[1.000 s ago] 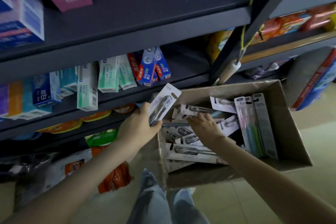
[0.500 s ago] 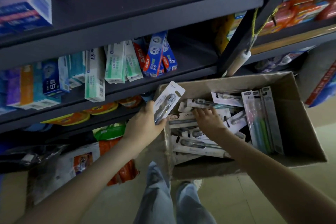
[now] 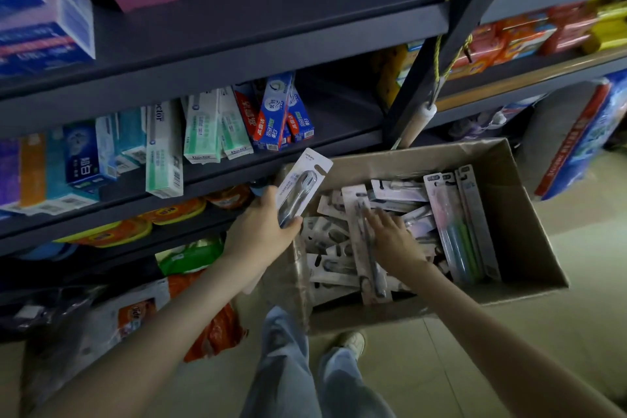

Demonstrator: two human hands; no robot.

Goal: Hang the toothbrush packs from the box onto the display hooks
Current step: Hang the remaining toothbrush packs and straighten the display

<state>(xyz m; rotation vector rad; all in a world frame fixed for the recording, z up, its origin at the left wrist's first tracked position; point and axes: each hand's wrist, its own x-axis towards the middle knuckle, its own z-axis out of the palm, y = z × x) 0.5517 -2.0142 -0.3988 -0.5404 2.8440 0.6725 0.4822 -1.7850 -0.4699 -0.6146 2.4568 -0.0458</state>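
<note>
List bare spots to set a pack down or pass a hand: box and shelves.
Free: right end of the brown cardboard box, between upright coloured toothbrush packs and its right wall; middle dark shelf between red-blue toothpaste boxes and the black post. Crowded: box's left and middle, piled white packs.

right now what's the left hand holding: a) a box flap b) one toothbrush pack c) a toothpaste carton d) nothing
b: the left hand grips a single toothbrush pack at the left edge of the cardboard box, while the right hand is down among the packs inside.
</note>
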